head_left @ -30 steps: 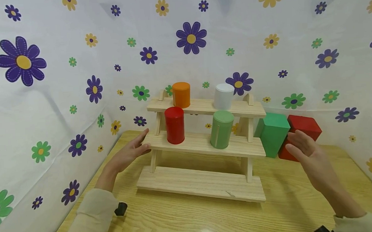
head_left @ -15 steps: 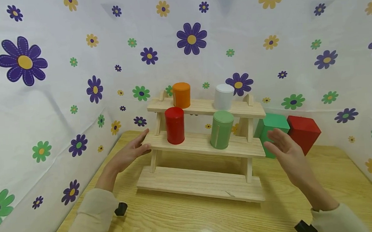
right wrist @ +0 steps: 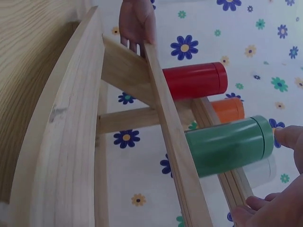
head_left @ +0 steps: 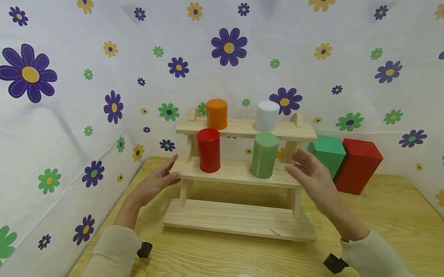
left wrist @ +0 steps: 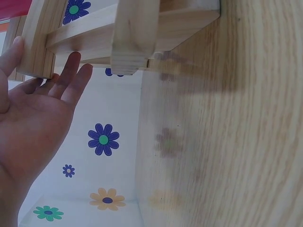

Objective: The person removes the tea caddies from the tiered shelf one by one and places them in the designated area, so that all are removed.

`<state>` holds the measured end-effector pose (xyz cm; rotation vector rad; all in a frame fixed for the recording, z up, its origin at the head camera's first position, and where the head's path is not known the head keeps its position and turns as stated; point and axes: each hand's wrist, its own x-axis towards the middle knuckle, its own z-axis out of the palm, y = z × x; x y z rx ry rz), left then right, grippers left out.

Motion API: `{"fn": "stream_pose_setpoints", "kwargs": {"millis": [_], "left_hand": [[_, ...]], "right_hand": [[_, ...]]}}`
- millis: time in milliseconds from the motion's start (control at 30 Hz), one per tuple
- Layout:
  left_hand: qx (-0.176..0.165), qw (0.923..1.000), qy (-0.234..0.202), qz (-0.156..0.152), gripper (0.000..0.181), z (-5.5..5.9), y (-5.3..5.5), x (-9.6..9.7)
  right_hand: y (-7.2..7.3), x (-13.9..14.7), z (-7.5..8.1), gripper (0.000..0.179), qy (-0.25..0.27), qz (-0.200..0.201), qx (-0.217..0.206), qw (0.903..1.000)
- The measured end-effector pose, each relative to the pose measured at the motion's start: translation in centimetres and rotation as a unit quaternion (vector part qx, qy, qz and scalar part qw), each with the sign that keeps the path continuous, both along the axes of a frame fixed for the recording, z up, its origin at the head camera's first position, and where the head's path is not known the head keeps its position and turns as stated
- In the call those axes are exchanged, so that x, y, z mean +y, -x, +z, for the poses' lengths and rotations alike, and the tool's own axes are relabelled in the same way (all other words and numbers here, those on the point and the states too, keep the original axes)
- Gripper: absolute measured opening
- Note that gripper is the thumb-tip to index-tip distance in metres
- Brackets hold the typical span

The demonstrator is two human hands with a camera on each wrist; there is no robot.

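the left hand (head_left: 153, 186) meets the left end of the middle plank (head_left: 231, 170) of a three-tier wooden stand (head_left: 239, 172), thumb at the front edge and fingers stretched fairly straight past the end; the left wrist view shows the palm, with the plank's end between thumb and fingers, so the hand braces the wood loosely rather than clenching it. the right hand (head_left: 314, 181) is at the opposite end of the stand, wrist low, fingers slanting up and inward, thumb spread wide from them and nothing in its grasp. in the right wrist view its thumb tip comes close to the lid of the green tin (head_left: 265, 157), its fingertips near the top plank (head_left: 240, 127); whether it touches wood or tin is hard to tell from these angles. the green tin stands upright toward the right of the middle plank, set in from the end, and the red tin (head_left: 209, 151) stands upright toward the left, with a broad stretch of wood between them. above, the orange tin (head_left: 217, 115) and the white tin (head_left: 267, 116) stand well apart. the bottom plank (head_left: 233, 217) juts farthest forward, and the tabletop (head_left: 213, 260) spreads before its front edge. right of the stand, the green box (head_left: 326, 156) and the red box (head_left: 359, 164) narrow the room behind the right hand; floral sheeting (head_left: 128, 76) bounds the back and left.
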<state>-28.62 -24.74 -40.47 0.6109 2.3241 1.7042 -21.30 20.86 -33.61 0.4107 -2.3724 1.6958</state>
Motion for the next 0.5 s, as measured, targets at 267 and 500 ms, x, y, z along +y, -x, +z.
{"fn": "stream_pose_setpoints", "kwargs": {"millis": [267,500], "left_hand": [[-0.001,1.0000,-0.007,-0.005,0.074,0.0,-0.1,0.0],[-0.004,0.9999,-0.012,-0.006,0.075,0.0,-0.1,0.0]], "right_hand": [[1.3,-2.4,0.1,0.071,0.018,0.010,0.010,0.9997],[2.4,-4.1,-0.2,0.068,0.034,0.025,0.055,0.9975]]}}
